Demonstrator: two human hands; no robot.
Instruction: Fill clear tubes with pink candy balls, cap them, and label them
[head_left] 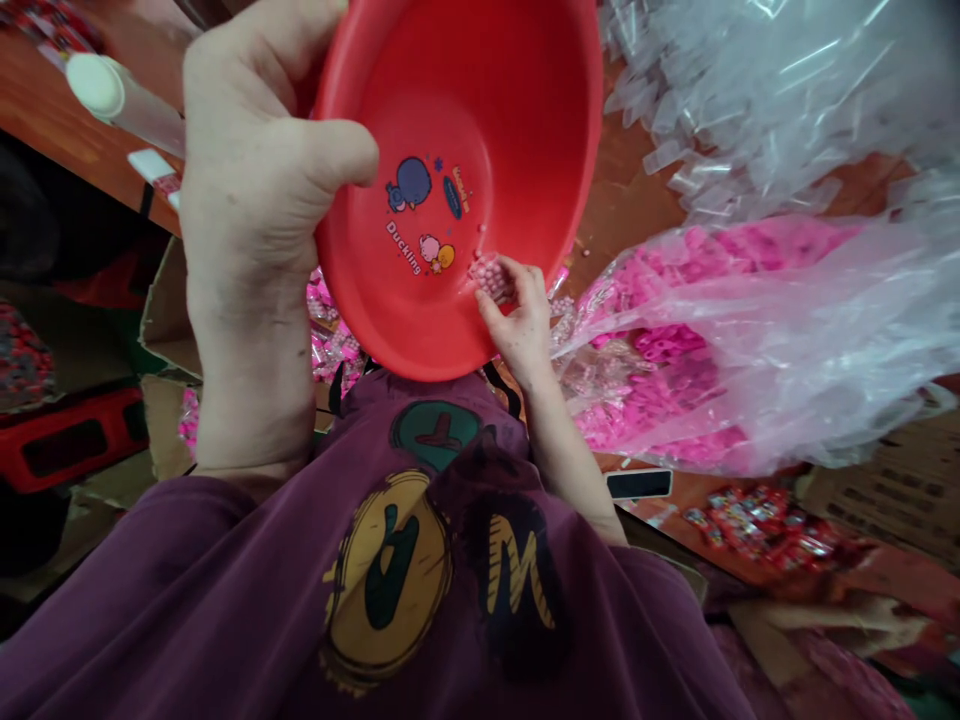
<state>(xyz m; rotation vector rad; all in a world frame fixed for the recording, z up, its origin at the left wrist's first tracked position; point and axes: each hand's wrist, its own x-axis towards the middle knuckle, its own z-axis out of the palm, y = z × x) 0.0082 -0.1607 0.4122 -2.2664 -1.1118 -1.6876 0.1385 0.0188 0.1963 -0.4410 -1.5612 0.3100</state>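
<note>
I am in a small packing workshop: my wooden bench (630, 190) carries heaped clear plastic sleeves (750, 90) and a bag of pink pieces (712, 330), with cardboard boxes (900, 490) beside it.

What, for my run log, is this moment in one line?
left hand grips red basin rim | right hand pinches pink pieces in basin | plastic bag beside

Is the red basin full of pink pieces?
No: the red basin is nearly bare inside, with only a small cluster of pink pieces at the fingertips of the right hand.
</note>
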